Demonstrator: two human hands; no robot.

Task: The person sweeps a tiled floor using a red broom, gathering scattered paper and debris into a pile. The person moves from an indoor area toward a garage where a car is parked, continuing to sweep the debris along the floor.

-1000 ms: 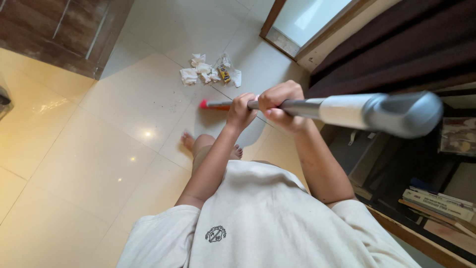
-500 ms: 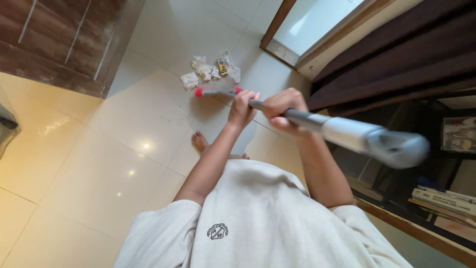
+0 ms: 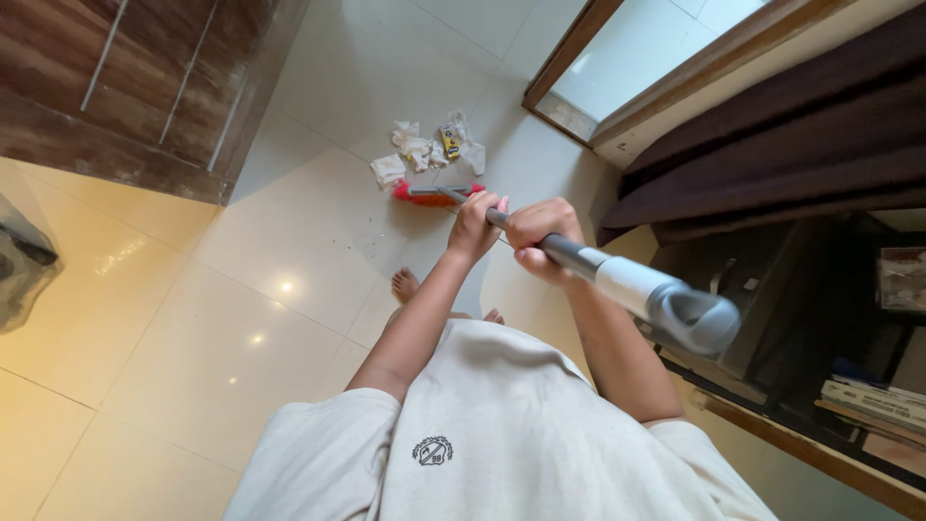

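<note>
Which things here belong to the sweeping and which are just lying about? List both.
In use:
- broom, gripped by left hand and right hand
- crumpled paper litter at its red head
- specks on floor tiles

Lying about:
- dark curtain
- books on shelf
- wooden cabinet

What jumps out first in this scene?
A long grey broom handle runs across the middle, gripped by the left hand and the right hand. Its red broom head rests on the pale floor tiles, right beside a small pile of crumpled paper scraps.
</note>
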